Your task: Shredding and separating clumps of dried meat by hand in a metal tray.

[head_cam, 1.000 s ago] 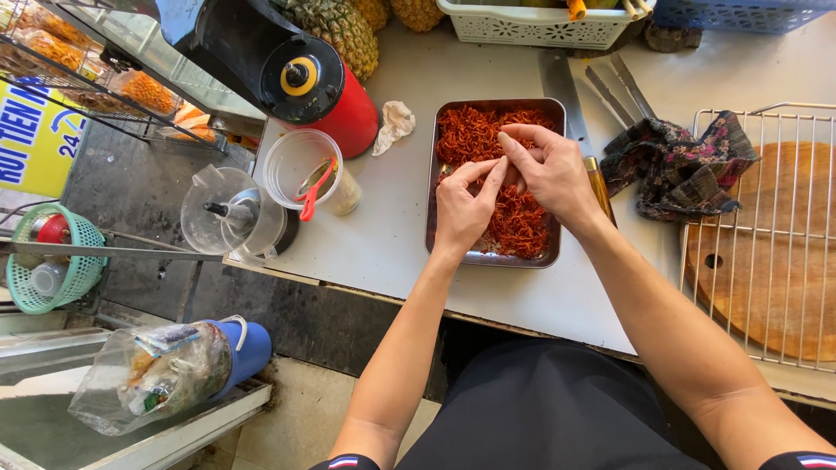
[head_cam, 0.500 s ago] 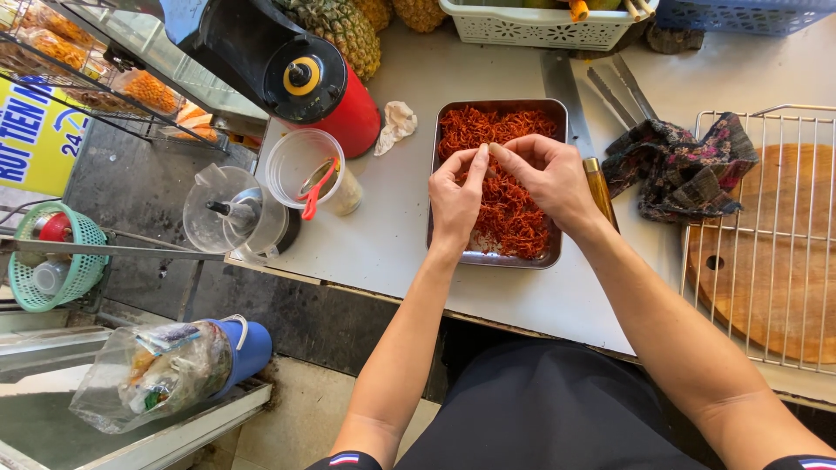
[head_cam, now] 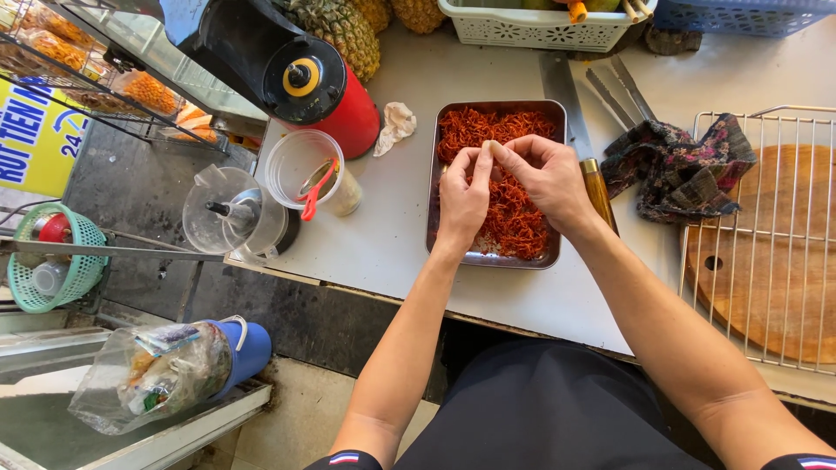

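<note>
Between both hands' fingertips [head_cam: 489, 150]: pale bit [head_cam: 494, 145].

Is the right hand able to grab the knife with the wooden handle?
Probably yes. The right hand hovers over the metal tray, and the knife lies uncovered just beside it.

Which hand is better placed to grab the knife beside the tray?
Right. The right hand hovers over the metal tray nearest the knife, whose wooden handle lies just beside that wrist. The left hand sits farther away.
</note>
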